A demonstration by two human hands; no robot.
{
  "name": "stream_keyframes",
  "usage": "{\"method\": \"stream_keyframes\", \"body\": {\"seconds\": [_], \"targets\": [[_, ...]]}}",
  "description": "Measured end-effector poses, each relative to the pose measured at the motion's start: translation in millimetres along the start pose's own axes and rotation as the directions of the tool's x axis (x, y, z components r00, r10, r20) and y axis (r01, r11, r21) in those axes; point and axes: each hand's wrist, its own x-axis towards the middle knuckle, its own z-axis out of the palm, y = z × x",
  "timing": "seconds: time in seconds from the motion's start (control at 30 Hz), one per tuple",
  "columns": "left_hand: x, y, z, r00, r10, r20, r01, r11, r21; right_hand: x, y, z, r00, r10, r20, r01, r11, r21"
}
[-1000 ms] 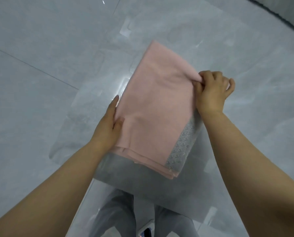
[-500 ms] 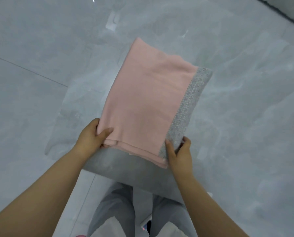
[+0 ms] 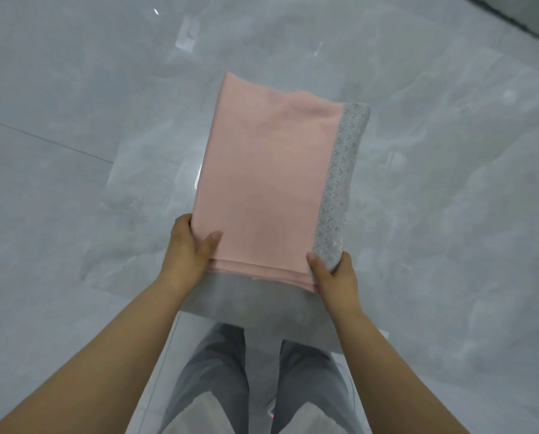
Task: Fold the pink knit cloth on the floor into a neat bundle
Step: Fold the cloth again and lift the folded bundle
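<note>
Both our arms reach forward. Our left hand (image 3: 188, 245) pinches the folded pink cloth's (image 3: 268, 183) near left corner, thumb on top. Our right hand (image 3: 332, 274) grips the near right corner at the grey trim (image 3: 340, 183). The cloth lies on the floor (image 3: 73, 89).

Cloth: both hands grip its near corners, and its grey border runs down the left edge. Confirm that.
Wrong side: the grey border runs down the right edge of the cloth, as the head view shows. Left hand and right hand do grip its near corners.
</note>
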Motion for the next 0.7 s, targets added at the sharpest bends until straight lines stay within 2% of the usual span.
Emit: {"method": "stream_keyframes", "body": {"seconds": [0.13,0.27,0.33,0.47,0.6,0.7], "targets": [[-1.1,10.9,7.8,0.988,-0.152,0.04,0.153,0.988,-0.022,-8.3,4.5,-11.0,0.998,-0.023,0.054,0.015,0.99,0.14],[3.1,12.8,3.0,0.965,-0.24,0.11,0.247,0.967,-0.058,-3.8,10.8,-16.2,0.996,-0.003,0.089,-0.001,0.999,0.045],[1.7,12.1,0.1,0.964,-0.242,0.113,0.252,0.964,-0.083,-0.2,9.2,-17.5,0.997,-0.003,0.073,0.002,1.0,0.011],[-3.6,8.9,-1.3,0.974,-0.21,0.083,0.221,0.965,-0.144,-2.4,8.9,-17.6,0.995,0.028,0.098,-0.033,0.998,0.054],[-9.0,6.8,0.8,0.974,-0.21,0.09,0.225,0.95,-0.216,-6.4,11.8,-19.1,0.998,-0.005,0.069,0.004,1.0,0.013],[-10.8,8.1,0.9,0.983,-0.168,0.072,0.178,0.966,-0.185,-8.3,2.0,-18.5,0.993,0.045,0.111,-0.062,0.986,0.157]]}}
